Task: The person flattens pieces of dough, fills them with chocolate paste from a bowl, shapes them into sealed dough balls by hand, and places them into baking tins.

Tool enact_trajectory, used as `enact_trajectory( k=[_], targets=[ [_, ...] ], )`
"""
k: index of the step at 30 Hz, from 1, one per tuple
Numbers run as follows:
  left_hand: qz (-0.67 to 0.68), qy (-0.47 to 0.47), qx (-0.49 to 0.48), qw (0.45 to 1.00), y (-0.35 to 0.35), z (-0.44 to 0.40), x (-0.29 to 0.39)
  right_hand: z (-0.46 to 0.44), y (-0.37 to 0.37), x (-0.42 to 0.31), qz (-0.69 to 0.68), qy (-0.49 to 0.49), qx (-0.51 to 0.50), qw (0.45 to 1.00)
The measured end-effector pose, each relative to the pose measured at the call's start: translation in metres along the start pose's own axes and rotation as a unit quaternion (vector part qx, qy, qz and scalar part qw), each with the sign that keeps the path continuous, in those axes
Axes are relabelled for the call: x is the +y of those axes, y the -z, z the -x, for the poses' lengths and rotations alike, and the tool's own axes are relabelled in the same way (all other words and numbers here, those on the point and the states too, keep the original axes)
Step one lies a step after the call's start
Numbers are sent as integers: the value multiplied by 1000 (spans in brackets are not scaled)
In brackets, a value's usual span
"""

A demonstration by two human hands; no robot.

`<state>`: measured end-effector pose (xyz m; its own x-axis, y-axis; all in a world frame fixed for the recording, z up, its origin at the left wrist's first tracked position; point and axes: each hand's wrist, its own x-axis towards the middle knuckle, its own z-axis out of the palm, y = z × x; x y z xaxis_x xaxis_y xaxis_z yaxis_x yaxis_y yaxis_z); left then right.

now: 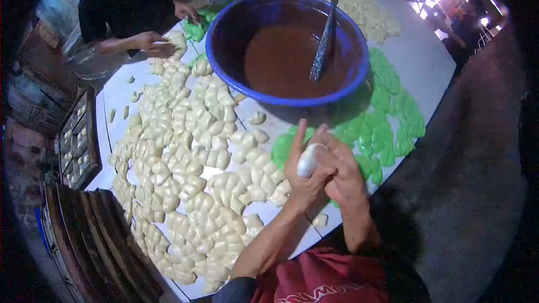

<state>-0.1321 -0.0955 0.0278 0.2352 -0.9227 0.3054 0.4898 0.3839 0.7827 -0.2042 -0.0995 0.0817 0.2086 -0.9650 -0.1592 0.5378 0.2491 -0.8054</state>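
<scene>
Left grip (296, 178) and right grip (348, 177): closed together on one white, dough-like ball (309, 162) — light, even palm pressure would suit it, lest the skin split. Beyond them: blue basin (297, 101) holding brown mass (275, 62) and utensil (323, 50), its rim hemming forward reach. Ahead, rightward: green pieces (365, 134). Leftward: cream pieces (218, 160), crowding the bench (432, 64).

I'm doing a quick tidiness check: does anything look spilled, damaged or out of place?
Nothing looks clearly spilled or damaged. Slightly odd: one pale piece sits alone near the edge of the table, and a few scraps lie at the left, apart from the main spread.
</scene>
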Motion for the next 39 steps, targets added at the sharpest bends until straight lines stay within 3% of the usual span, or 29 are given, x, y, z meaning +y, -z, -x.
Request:
enact_trajectory(
  k=[2, 3, 4, 5, 6, 8, 10, 13, 16, 20, 24, 27, 32, 35, 37, 38, 39],
  targets=[
    [145, 111, 64, 981, -12, -7, 14, -27, -1, -15, 35, -22, -30, 999],
    [95, 180, 38, 978, 6, -2, -9, -48, 1, -26, 123, -2, -9, 992],
    [81, 227, 41, 970, 11, -2, -3, -76, 4, -37, 128, 37, -81, 988],
    [66, 275, 42, 958, 16, -3, 8, -97, -9, -55, 224, 43, -78, 971],
    [50, 323, 43, 944, 22, -2, 15, -122, -14, -68, 384, 67, -90, 916],
    [33, 359, 49, 932, 34, -1, 32, -190, 10, -58, 529, 39, -198, 824],
    [-8, 344, 41, 938, 60, 7, 23, -227, 20, -41, 697, 66, -264, 663],
    [-86, 346, 36, 934, 76, 4, 44, -248, 27, -16, 762, 20, -348, 546],
    [-56, 356, 78, 929, 92, 18, 36, -241, 19, -10, 781, -88, -381, 487],
    [-81, 362, 76, 925, 100, 22, 34, -258, 33, -6, 696, -136, -361, 606],
    [-105, 356, 50, 927, 88, 8, 51, -221, 10, -31, 437, -183, -284, 834],
    [-162, 288, -1, 944, 86, -6, 52, -188, -13, -43, 268, -150, -250, 918],
    [13, 248, 67, 966, 68, -20, 65, -129, -41, -20, 109, -135, -210, 962],
    [121, 234, 124, 956, 77, 2, 76, -94, -45, 25, 82, -132, -199, 968],
    [106, 263, 150, 947, 102, 24, 81, -72, -47, 49, 76, -146, -200, 966],
    [85, 252, 144, 953, 117, 36, 80, -58, -56, 62, 56, -144, -136, 978],
    [87, 244, 189, 947, 122, 44, 91, -54, -45, 70, 81, -158, -187, 966]
  ],
)
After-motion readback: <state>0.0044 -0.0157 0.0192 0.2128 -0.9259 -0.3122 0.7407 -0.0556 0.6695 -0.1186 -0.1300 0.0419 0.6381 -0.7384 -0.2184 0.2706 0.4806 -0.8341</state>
